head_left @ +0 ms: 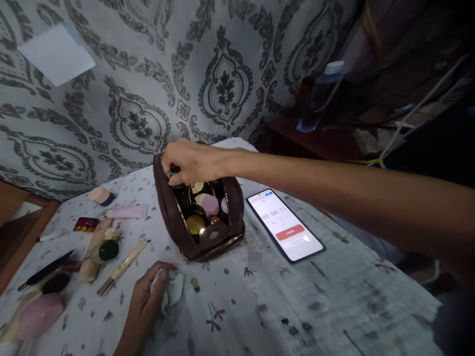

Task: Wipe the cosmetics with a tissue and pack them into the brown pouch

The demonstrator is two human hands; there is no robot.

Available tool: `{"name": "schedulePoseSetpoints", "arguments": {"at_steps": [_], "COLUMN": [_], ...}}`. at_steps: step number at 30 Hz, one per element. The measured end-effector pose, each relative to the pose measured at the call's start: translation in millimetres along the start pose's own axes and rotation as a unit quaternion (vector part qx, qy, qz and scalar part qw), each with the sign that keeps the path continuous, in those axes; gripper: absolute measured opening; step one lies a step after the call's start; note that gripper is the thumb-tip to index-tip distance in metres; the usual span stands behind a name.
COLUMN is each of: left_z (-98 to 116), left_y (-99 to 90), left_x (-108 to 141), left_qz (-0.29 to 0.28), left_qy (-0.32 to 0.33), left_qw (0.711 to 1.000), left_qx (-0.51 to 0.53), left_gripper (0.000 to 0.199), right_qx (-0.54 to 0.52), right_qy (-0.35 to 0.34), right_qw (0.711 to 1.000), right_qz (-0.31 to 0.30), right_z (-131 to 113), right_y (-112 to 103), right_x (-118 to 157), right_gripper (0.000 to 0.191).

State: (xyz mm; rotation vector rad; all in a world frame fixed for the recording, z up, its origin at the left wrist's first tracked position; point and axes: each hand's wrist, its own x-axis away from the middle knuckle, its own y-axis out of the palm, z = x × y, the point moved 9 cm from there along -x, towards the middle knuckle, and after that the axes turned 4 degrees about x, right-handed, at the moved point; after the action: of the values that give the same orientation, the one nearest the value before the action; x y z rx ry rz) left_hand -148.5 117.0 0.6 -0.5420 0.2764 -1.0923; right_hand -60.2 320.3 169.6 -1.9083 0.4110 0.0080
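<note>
A brown makeup bag stands unzipped on the patterned tablecloth, packed with several small jars and pots, among them one with a pink lid and one with a yellow lid. My right hand reaches over its back left rim, fingers bent down at a small dark item; what that is stays unclear. In front of the bag, my left hand rests low over the table, its fingers closed on a crumpled whitish tissue.
Left of the bag lie a pink tube, a makeup brush, a dark-capped jar, a black pointed item and a pink rounded item. A phone showing a timer lies right. Behind stands a bottle.
</note>
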Motion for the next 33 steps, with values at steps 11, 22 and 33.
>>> {"name": "schedulePoseSetpoints", "arguments": {"at_steps": [11,22,33], "left_z": [-1.9,-0.3,6.5], "left_y": [1.3,4.9,2.5], "left_x": [1.2,-0.2,-0.8], "left_qz": [-0.005,-0.016,0.01], "left_qy": [-0.015,-0.015,0.007], "left_qw": [1.0,1.0,0.999], "left_qx": [-0.004,-0.006,-0.037], "left_gripper": [0.048,0.046,0.047], "right_qx": [0.062,0.025,-0.019], "right_qy": [0.025,0.004,-0.041], "right_qw": [0.996,0.997,0.997], "right_qz": [-0.063,-0.072,-0.059], "right_z": [-2.7,-7.3,5.1], "right_y": [16.0,21.8,24.1], "right_x": [-17.7,-8.8,-11.5], "right_gripper": [0.008,0.005,0.02]}}
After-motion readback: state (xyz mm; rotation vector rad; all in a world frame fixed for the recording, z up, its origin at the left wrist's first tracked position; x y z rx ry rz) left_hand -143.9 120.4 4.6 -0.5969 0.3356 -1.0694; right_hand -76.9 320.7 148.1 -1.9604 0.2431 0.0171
